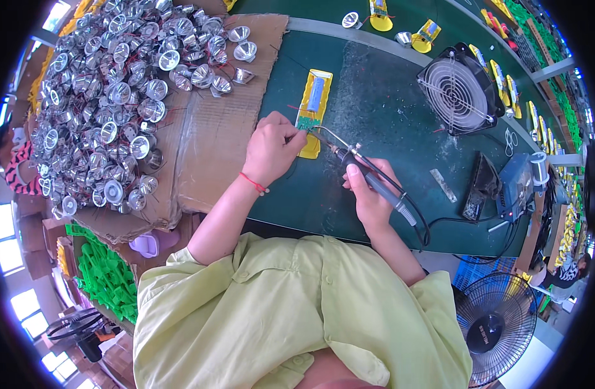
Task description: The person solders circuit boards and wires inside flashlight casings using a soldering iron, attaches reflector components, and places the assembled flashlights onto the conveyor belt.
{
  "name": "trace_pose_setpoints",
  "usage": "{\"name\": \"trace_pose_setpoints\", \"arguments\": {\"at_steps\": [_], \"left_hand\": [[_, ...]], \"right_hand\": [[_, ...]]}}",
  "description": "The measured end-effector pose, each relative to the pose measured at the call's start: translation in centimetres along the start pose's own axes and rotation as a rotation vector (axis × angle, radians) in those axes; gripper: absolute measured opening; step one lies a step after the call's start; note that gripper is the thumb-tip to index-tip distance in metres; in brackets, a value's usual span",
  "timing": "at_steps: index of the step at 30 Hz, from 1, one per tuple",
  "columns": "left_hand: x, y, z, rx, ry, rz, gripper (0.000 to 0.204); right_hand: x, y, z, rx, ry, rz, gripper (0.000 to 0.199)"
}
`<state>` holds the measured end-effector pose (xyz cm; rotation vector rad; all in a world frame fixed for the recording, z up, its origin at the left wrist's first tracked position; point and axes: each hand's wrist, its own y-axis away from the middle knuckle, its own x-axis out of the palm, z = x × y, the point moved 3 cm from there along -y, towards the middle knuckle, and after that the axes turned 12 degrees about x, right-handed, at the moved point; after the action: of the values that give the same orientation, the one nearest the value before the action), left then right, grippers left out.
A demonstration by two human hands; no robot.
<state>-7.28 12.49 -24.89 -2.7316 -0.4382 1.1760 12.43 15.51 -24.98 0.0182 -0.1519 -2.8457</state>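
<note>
On the green tabletop lies a yellow plastic housing with a blue cylindrical battery in its upper part. A small green circuit board is below the battery, with a thin red wire running off to its left. My left hand is closed in a pinch at the board's left edge; what the fingertips hold is hidden. In my right hand is a soldering iron with a thin feed tube along it. Its tip points at the board, near my left fingertips.
Silvery reflector cups with wires are heaped on cardboard at left. A square fan stands at right, near a blue soldering station and a metal strip. More yellow housings line the far side.
</note>
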Motion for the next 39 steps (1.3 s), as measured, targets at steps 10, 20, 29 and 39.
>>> {"name": "trace_pose_setpoints", "arguments": {"at_steps": [10,20,29,39], "left_hand": [[0.0,-0.1,0.1,-0.012,-0.008,-0.001,0.015],[0.3,-0.5,1.0,0.010,0.111,0.061,0.017],[0.6,-0.7,1.9,0.010,0.138,0.046,0.017],[-2.3,-0.7,1.0,-0.194,0.421,-0.222,0.020]], "right_hand": [[-0.7,0.4,0.6,-0.011,-0.105,-0.045,0.021],[-11.1,3.1,0.1,-0.018,0.010,-0.336,0.020],[-24.7,7.2,5.0,-0.217,0.405,-0.958,0.022],[-27.1,-0.9,1.7,0.058,0.092,-0.702,0.036]]}}
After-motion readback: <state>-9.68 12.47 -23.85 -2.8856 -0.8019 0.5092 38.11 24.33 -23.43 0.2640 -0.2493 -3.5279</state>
